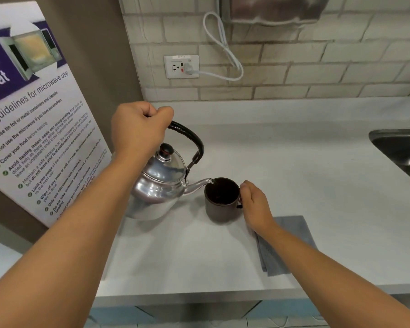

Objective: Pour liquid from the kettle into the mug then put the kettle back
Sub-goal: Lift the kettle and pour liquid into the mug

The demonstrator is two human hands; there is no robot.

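A shiny metal kettle [159, 188] with a black arched handle is tilted to the right, raised off the white counter [305, 176]. Its spout tip hangs over the rim of a dark brown mug [219, 205], and a thin stream of liquid runs from the spout into it. My left hand [139, 129] is closed around the top of the kettle's handle. My right hand [255, 203] rests against the mug's right side, fingers curled at its handle. The mug stands upright on the counter.
A folded grey cloth [287, 245] lies on the counter under my right forearm. A steel sink [402, 150] sits at the right edge. A microwave guideline poster [33, 129] leans at the left. A wall outlet [181, 66] with a white cord is on the tiled wall behind.
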